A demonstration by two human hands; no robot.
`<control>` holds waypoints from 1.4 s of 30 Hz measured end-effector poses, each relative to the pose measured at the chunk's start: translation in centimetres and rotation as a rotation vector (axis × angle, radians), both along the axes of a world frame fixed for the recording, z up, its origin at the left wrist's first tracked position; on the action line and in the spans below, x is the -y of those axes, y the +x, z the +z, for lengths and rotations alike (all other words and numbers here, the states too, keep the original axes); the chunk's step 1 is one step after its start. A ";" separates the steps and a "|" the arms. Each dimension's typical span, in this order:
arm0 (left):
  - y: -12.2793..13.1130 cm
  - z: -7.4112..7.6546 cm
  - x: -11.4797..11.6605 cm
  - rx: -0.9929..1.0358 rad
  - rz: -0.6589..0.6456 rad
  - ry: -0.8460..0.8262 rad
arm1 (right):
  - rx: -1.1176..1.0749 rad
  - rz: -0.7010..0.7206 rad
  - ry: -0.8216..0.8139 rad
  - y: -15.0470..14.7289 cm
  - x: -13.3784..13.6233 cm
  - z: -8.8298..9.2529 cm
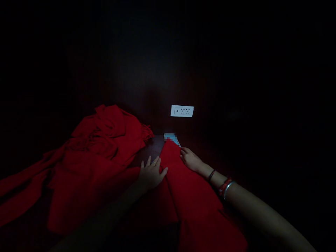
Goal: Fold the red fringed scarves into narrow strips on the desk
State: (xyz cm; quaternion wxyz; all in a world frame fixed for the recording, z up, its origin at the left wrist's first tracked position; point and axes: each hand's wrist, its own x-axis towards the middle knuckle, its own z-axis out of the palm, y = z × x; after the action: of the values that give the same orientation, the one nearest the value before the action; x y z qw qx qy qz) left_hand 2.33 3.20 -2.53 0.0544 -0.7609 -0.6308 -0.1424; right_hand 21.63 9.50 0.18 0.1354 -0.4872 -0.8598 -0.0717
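Note:
A large red cloth point(86, 164) lies spread and bunched across a dark surface. My left hand point(151, 173) rests flat on it, fingers stretched out and slightly apart. My right hand point(191, 160) lies on the far edge of a flatter strip of the same red cloth point(189, 196), its fingers curled at the cloth's corner; whether it pinches the cloth I cannot make out. The right wrist wears a dark band and red and silver bangles point(225, 187). A small light-blue object point(171, 137) sits just beyond the right fingertips.
A white socket plate point(182, 111) is set in the dark wall behind. A patch of dark brown tabletop point(149, 148) shows between the cloth folds. The surroundings are too dark to make out.

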 end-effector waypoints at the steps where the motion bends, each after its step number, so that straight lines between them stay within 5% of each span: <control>1: -0.1 0.0 -0.1 -0.001 -0.001 -0.016 | -0.002 0.005 0.012 -0.2 0.6 0.4; 9: -0.6 0.7 -0.1 0.008 -0.019 -0.173 | 0.116 -0.045 -0.305 -0.9 6.3 -0.1; 18: -2.4 1.5 -0.5 0.098 -0.008 -0.069 | -0.015 -0.040 -0.232 -0.3 8.6 2.3; 22: -3.9 1.9 0.6 0.044 -0.007 0.021 | 0.014 -0.135 -0.284 0.3 10.5 1.4; 28: -3.6 1.1 2.6 -0.048 -0.023 -0.237 | 0.075 -0.176 -0.249 0.3 10.7 -0.2; 35: -3.8 2.0 2.8 -0.063 0.071 -0.373 | 0.065 -0.193 -0.233 0.4 10.8 -0.5; 38: -3.8 2.2 3.0 -0.066 0.085 -0.359 | 0.077 -0.193 -0.278 0.3 10.8 0.2; 42: -2.9 2.3 3.5 -0.060 0.018 -0.139 | 0.051 -0.132 -0.349 -0.4 10.6 1.9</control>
State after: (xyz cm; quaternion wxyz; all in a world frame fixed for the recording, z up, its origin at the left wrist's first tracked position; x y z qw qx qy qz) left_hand -0.61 -0.28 -0.26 0.0216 -0.7610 -0.6440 -0.0751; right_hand 21.25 -1.11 2.12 0.0219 -0.5565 -0.8286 0.0577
